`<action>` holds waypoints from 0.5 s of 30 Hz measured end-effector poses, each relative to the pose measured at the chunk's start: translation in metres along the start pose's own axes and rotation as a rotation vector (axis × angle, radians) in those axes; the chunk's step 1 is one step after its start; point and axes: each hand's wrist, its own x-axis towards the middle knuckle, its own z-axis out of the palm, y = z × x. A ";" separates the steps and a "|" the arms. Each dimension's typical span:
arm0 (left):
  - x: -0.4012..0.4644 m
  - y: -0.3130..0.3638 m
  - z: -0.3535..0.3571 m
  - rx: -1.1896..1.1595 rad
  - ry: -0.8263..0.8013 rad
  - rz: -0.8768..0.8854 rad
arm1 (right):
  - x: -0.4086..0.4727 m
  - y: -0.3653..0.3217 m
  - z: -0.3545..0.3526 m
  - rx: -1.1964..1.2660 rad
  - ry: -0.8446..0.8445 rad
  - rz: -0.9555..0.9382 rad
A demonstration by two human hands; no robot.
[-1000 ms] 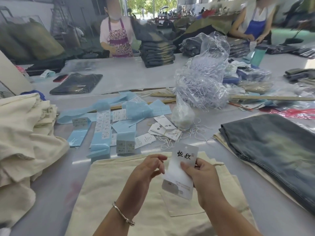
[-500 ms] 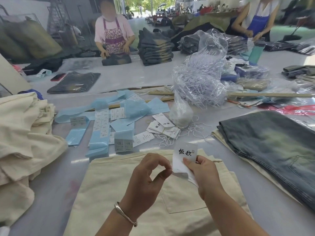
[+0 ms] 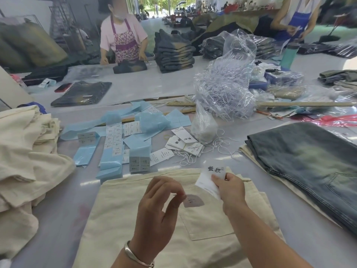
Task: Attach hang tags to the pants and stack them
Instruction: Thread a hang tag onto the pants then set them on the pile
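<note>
— Where's the tag now?

— In her right hand [image 3: 229, 188]. Thumb and fingers pinch the white tag [image 3: 209, 179] by its near edge, just above the cream pants [image 3: 135, 219] spread in front of her, over the waistband near the back pocket [image 3: 206, 223].

— And the left hand [image 3: 160, 206]?

— Raised over the pants, thumb and forefinger curled close together. It may be pinching a string, but I can't tell; nothing shows between the tips.

— What could go wrong?

— If there is a string there, it's thin and could slip before it's looped through, I'd guess. The tag is held only by one edge, so it could twist or crease as she threads it. And the loose strings [image 3: 195, 157] lying far of the waistband could snag and drag along.

— Any containers?

— A clear bag [image 3: 228, 89] beyond the middle of the table, stuffed with pale plastic fasteners or strings; hard to say which. A smaller bag [image 3: 203, 126] beside it holds something white. More tags [image 3: 183, 145] lie loose just left of that, not in anything.

— The stacks?

— Cream pants heaped at left [image 3: 25, 151], and a jeans pile [image 3: 309, 161] at right.
</note>
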 end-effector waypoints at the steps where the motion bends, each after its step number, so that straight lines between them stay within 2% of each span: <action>1: 0.001 0.001 -0.005 -0.012 0.021 0.007 | 0.005 0.003 -0.005 -0.044 0.046 -0.018; 3: 0.004 0.000 -0.016 -0.093 0.010 -0.035 | 0.010 0.006 -0.015 -0.117 0.067 -0.091; 4: 0.005 0.000 -0.019 -0.184 -0.017 -0.125 | 0.010 0.006 -0.017 -0.150 0.041 -0.128; 7: 0.006 0.000 -0.014 -0.705 0.026 -0.573 | -0.001 0.002 -0.013 -0.253 -0.101 -0.208; 9: 0.008 -0.004 -0.008 -0.956 0.008 -0.753 | -0.013 -0.004 -0.007 -0.334 -0.186 -0.296; 11: 0.012 -0.007 -0.004 -1.037 -0.203 -0.796 | -0.026 -0.009 -0.006 -0.409 -0.229 -0.425; 13: 0.015 -0.010 0.003 -1.003 -0.395 -0.812 | -0.038 -0.015 -0.006 -0.428 -0.260 -0.532; 15: 0.016 -0.012 0.012 -0.932 -0.472 -0.833 | -0.047 -0.022 -0.006 -0.316 -0.336 -0.529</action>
